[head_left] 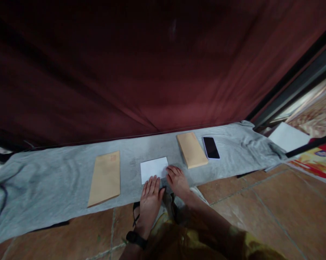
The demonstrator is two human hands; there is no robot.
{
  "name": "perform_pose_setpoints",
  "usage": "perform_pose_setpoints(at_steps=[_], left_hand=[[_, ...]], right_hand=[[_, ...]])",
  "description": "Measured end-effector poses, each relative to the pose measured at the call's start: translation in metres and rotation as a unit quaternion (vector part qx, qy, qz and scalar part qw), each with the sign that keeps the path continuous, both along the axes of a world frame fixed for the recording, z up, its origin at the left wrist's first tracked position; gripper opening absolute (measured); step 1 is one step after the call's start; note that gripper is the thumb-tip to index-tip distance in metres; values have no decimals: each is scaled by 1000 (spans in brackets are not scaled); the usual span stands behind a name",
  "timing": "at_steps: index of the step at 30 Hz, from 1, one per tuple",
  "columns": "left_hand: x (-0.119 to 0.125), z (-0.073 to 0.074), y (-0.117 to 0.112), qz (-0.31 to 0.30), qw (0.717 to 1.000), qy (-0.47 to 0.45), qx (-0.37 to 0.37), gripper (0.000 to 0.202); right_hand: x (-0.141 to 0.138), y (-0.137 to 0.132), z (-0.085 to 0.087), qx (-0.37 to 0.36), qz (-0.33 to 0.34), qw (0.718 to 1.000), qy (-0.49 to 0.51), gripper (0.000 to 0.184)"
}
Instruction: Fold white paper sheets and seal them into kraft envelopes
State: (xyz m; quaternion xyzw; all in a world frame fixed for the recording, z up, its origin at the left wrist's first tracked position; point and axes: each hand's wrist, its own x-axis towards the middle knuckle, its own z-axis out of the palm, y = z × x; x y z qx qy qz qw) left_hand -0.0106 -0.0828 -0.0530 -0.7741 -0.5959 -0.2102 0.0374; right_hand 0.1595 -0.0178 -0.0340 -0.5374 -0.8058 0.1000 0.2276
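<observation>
A small white folded sheet of paper (154,169) lies on a grey cloth (51,180) spread on the floor. My left hand (150,198) rests flat with fingers stretched out, its fingertips on the paper's near edge. My right hand (177,180) lies flat beside it, fingers touching the paper's right near corner. A single brown envelope (105,177) lies to the left of the paper. A stack of brown envelopes (191,149) lies to the right. A black watch sits on my left wrist.
A black phone (211,147) lies on the cloth next to the envelope stack. A dark red curtain (141,72) hangs behind the cloth. White paper (288,137) and a colourful printed sheet (318,162) lie at the right. Brown floor tiles (274,206) lie in front.
</observation>
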Motion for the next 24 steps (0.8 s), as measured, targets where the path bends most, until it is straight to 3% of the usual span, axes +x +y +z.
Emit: perform_pose_setpoints(at_steps=[6,12,17,21,24], left_hand=[[-2,-6,0,4,1000,8,8,47],[0,-9,1,3,1000,15,15,46],[2,-8,0,0,1000,14,4,49],[0,-10,1,-2,1000,4,7,49],[2,-4,2,2,999,-28,22,51]], right_hand=[[-5,29,4,-26,-30,999,-31,39],[-28,54,17,-80,-142,985,-47,36],[-34,76,22,-198,-195,955,104,23],[-26,85,26,-253,-169,932,198,13],[-22,83,31,-280,-140,913,262,15]])
